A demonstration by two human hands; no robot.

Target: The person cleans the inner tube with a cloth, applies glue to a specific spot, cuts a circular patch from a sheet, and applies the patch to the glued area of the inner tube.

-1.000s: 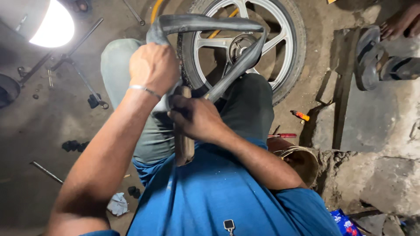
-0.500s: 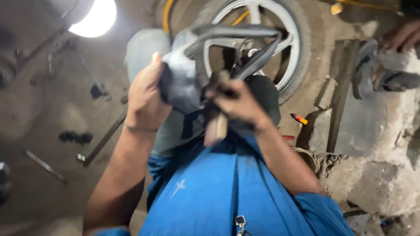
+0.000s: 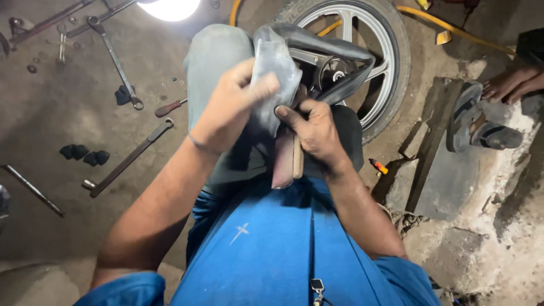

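Vs half a second ago: view has tilted and sharpened, lamp glare now sits at the top edge, both hands have shifted up toward the wheel.

Left hand (image 3: pixel 229 110) grips a folded section of the black inner tube (image 3: pixel 277 73), fingers (image 3: pixel 262 89) curled and pressed together over the rubber. Right hand (image 3: pixel 314 133) is closed on the tube just beside it, thumb on top, and also clamps a wooden handle (image 3: pixel 286 161) that hangs down over the blue shirt (image 3: pixel 272 243).

Tube loops up from the hands, held above the lap, in front of the alloy wheel (image 3: pixel 377 56) lying on the floor.

Hard to read: the handle's head is hidden under the right hand, so tool type is unclear. Left fingertips are motion-blurred. Tube's far loop merges with the wheel hub.

Floor left: long wrench (image 3: pixel 116 56), flat bar (image 3: pixel 127 158). Right edge: another person's sandalled foot (image 3: pixel 481 127), mostly cut off.
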